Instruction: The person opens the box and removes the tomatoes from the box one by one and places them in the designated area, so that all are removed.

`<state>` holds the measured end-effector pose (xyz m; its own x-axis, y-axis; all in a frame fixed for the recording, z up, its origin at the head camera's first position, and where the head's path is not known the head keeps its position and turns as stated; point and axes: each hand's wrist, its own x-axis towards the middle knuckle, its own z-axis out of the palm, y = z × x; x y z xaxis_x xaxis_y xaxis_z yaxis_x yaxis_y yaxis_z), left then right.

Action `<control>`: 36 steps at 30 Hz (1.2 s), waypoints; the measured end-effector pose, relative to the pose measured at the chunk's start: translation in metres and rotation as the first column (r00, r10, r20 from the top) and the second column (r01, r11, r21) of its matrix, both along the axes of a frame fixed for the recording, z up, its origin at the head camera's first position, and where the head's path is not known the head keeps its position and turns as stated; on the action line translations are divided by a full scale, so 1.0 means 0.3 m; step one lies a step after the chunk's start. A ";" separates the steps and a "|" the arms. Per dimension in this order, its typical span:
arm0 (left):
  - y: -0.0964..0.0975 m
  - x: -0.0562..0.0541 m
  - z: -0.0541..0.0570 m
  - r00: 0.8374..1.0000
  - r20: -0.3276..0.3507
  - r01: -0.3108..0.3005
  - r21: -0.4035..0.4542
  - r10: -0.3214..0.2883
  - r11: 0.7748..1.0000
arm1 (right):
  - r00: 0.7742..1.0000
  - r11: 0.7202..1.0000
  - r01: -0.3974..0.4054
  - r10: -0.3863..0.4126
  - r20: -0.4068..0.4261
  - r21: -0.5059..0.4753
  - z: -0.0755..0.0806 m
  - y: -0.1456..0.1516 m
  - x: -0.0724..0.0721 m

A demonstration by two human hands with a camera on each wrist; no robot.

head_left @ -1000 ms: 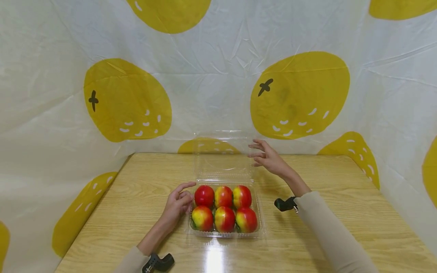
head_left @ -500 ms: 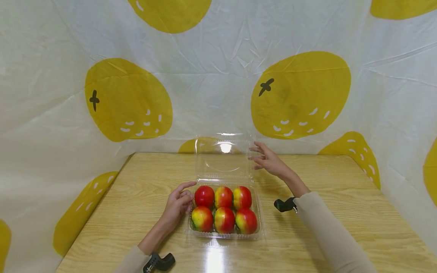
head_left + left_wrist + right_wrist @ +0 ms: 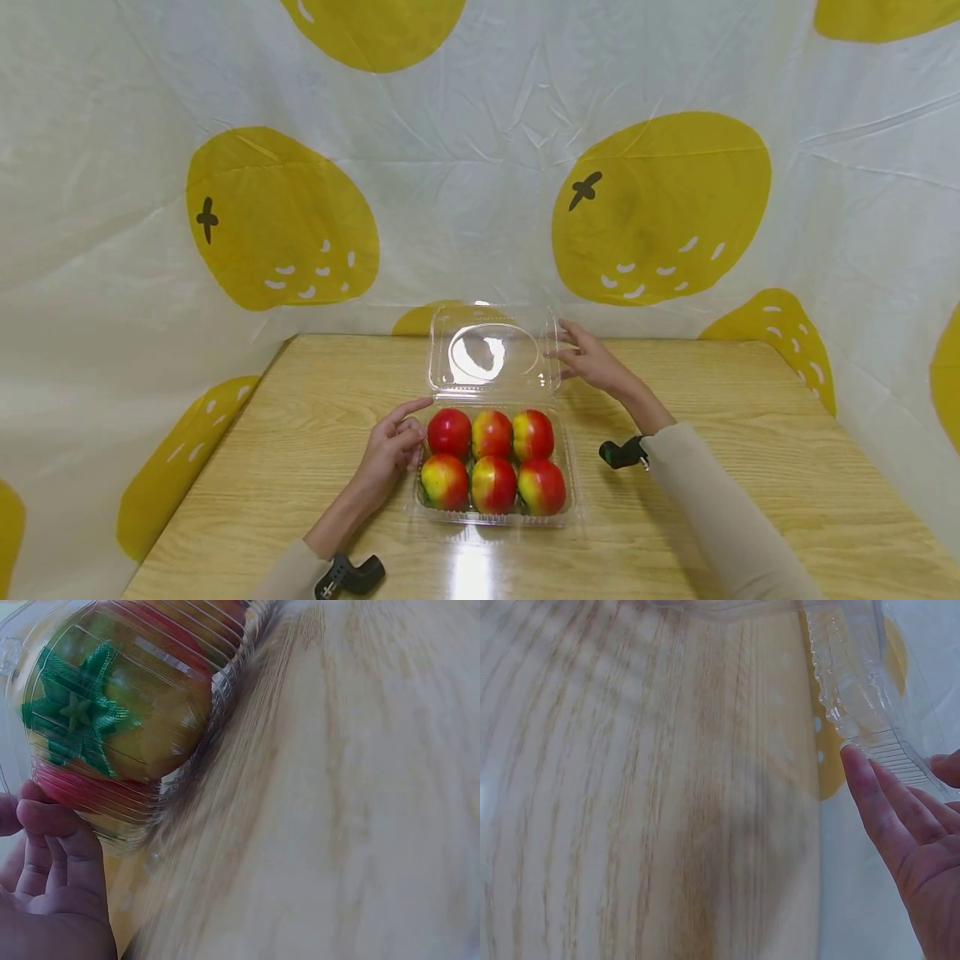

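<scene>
A clear plastic clamshell box (image 3: 495, 518) sits on the table, filled with several glossy red-and-yellow fruits (image 3: 493, 483) in two rows. In the left wrist view one fruit (image 3: 75, 712) shows a green star-shaped leaf cap through the ribbed wall. My left hand (image 3: 388, 454) holds the box's left rim near its back corner, thumb and fingertips close together there. The raised clear lid (image 3: 442, 354) leans up from the back hinge. My right hand (image 3: 596, 358) holds the lid's right side; in the right wrist view its fingers and thumb lie on either side of the ribbed edge.
The box stands on a light wooden table (image 3: 712, 467). White cloth (image 3: 465, 225) printed with big yellow fruit shapes hangs behind the table and along its sides. Black straps with camera mounts (image 3: 622, 452) are on both wrists.
The lid has tilted, its top edge lower and its face catching a bright reflection. My right hand has moved slightly down with it. My left hand and the fruits have stayed put.
</scene>
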<state>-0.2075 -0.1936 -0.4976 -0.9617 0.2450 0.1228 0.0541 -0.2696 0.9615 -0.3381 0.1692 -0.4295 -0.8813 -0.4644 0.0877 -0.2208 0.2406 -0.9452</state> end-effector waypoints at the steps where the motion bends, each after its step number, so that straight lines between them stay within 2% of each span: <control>1: 0.000 0.000 -0.001 1.000 -0.001 0.003 0.003 -0.003 1.000 | 1.000 1.000 -0.003 0.003 0.004 -0.006 -0.003 0.000 0.000; 8: -0.002 0.000 -0.005 1.000 -0.017 0.014 0.006 -0.014 1.000 | 1.000 1.000 0.000 0.000 0.023 -0.008 -0.016 -0.005 0.002; 14: -0.005 0.000 -0.008 1.000 0.001 0.024 0.019 -0.024 1.000 | 0.999 1.000 0.004 -0.004 0.045 0.010 -0.026 -0.009 0.007; 22: -0.005 -0.001 -0.009 1.000 -0.007 0.025 0.022 -0.025 0.999 | 1.000 0.999 -0.004 0.003 0.031 0.041 -0.043 -0.003 0.005; 36: -0.006 -0.005 -0.019 1.000 -0.020 0.017 0.020 -0.017 1.000 | 0.999 0.999 -0.016 0.015 0.037 0.037 -0.066 -0.003 0.005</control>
